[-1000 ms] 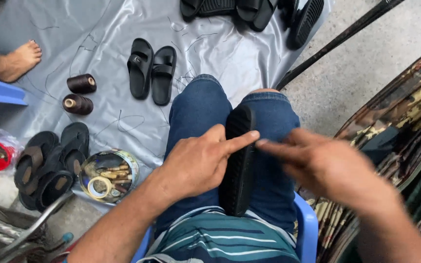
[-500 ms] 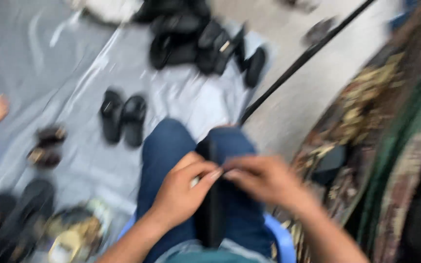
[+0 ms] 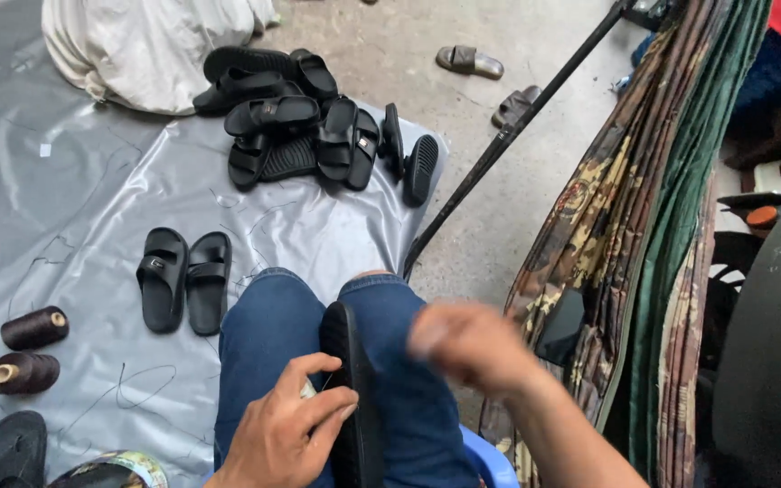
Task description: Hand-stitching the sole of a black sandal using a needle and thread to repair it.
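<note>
Your left hand [image 3: 286, 434] pinches the black sandal [image 3: 347, 398], fingers clamped on its edge; sandal stands on edge between your knees on the jeans [image 3: 264, 352]. Your right hand [image 3: 467, 343] is blurred just right of it, can't tell its grip. Sandal pair [image 3: 183, 280] and two thread spools [image 3: 29, 348] lie on the grey sheet [image 3: 74, 208] to your left

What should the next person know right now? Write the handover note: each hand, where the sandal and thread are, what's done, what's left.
Left hand: grips the black sandal held on edge between the knees.
Right hand: raised beside the sandal, blurred; cannot tell what it holds.
Two dark thread spools lie on the grey sheet to the left; a pair of black sandals lies ahead, a heap of sandals farther off.
Done: not visible on this sandal.
Left: this sandal is in hand.
</note>
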